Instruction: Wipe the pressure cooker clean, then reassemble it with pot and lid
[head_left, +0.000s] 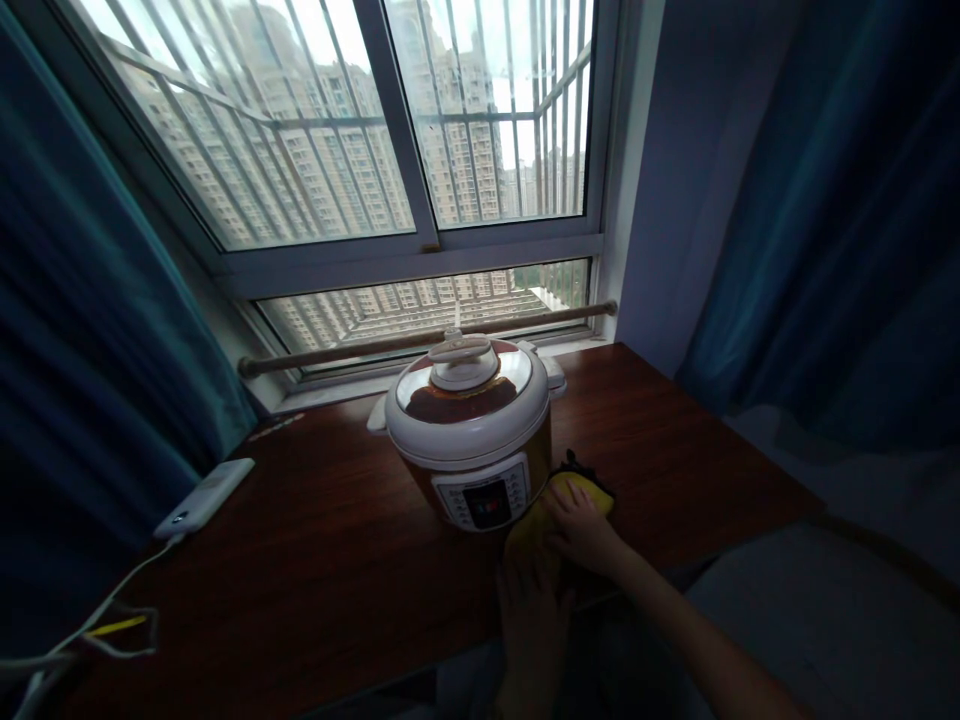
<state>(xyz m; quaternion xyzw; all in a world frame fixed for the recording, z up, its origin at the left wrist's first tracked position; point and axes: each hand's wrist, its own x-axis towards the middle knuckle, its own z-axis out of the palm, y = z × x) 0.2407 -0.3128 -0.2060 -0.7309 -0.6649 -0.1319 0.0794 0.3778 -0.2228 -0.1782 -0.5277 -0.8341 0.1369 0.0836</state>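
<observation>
A yellow cloth-like piece with a dark edge (598, 492) lies on the table, against the front right of a white and brown electric pressure cooker (465, 435). My right hand (581, 522) rests on top of it, fingers stretched out and a little apart. Nearer to me, my left hand (531, 605) lies flat with its fingertips on the lower part of the yellow piece; it is in deep shade. The cooker stands upright with its lid on, its control panel (486, 500) facing me.
The brown wooden table (337, 530) stands below a barred window (420, 240). At the left lie a white device (204, 497) with a cable and a yellow strip (116, 628). Blue curtains (90, 330) hang at both sides. A rail (360, 350) runs behind the cooker.
</observation>
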